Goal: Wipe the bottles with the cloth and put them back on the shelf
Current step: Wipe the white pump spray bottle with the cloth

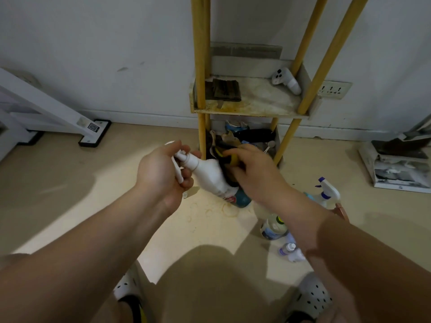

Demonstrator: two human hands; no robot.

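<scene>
Two bare hands meet over one bottle in the head view. The left hand [163, 173] grips the white pump bottle [210, 176] at its top, its fingers [186, 181] curled round the pump head and neck. The bottle is tilted, with the pump end up and to the left and the blue-labelled base down to the right, low over the floor [70, 183]. Whether the base touches the floor cannot be told. The right hand [256, 176] holds a dark cloth [229, 160] with a yellow edge, its fingers [235, 151] bent over the cloth and pressing it against the far side of the bottle's body.

Just behind the hands stands the shelf [256, 106], with yellow posts and stained pale boards. On its upper board lie a dark folded item [226, 89] at the left and a white controller [286, 81] at the right corner. The lower board is crowded with dark and blue clutter too jumbled to name.

On the floor to the right, near the right forearm, stands a spray bottle [326, 192] with a white and purple trigger. Nearer the camera is a clear round bottle [274, 227], and beside it a small capped bottle [289, 250]. A wall socket [333, 89] sits to the right of the shelf.
</scene>
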